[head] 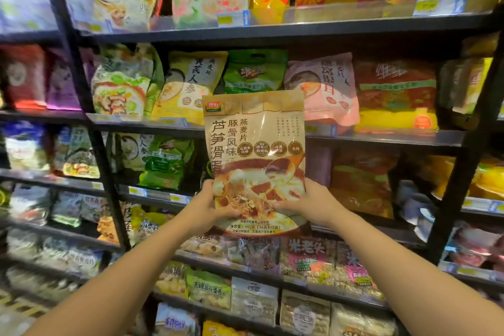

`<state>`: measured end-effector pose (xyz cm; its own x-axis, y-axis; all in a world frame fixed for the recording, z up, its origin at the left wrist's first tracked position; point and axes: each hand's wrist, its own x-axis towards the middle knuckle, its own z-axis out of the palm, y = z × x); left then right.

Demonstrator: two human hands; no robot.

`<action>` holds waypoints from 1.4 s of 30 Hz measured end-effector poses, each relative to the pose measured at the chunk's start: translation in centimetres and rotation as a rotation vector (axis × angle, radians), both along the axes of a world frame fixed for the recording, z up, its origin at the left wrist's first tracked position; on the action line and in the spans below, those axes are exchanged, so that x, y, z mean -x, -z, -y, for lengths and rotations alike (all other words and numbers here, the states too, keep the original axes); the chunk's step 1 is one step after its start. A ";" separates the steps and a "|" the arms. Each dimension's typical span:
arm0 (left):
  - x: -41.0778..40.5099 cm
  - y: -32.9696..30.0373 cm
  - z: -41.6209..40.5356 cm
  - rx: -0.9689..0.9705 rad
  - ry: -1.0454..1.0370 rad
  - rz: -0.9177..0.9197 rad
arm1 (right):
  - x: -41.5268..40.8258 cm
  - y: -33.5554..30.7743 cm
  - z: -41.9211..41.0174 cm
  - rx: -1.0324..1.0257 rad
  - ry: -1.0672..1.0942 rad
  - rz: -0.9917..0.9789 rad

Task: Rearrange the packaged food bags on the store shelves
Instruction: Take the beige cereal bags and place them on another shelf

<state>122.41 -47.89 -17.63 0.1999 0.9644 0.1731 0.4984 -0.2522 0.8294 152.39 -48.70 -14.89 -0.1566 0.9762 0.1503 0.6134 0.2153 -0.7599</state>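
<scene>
I hold a tan oatmeal bag [255, 144] with brown Chinese lettering and a soup picture upright in front of the shelves, at the centre of the view. My left hand [207, 206] grips its lower left edge and my right hand [308, 203] grips its lower right edge. The bag covers part of the third shelf [381, 138] and the dark gap [316, 163] beneath it. Just behind its top stand a green bag [255, 71] and a pink bag [324, 87].
Black metal shelving [106, 172] holds rows of packaged food on several levels. A yellow bag [191, 82] and a red-and-yellow bag [395, 95] flank the centre. Upright posts [469, 161] stand left and right. Price tags [231, 18] line the shelf edges.
</scene>
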 end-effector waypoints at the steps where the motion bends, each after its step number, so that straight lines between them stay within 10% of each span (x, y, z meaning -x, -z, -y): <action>1: 0.7 -0.3 0.2 -0.006 -0.033 0.015 | 0.7 -0.2 -0.9 -0.009 -0.030 0.006; 19: 15.5 -5.8 6.8 -0.074 -0.536 0.059 | 20.9 -4.7 -9.6 -0.061 -0.556 -0.009; 42: 47.4 -5.5 9.1 -0.043 -0.759 0.162 | 56.7 -4.2 -12.1 -0.032 -0.716 -0.068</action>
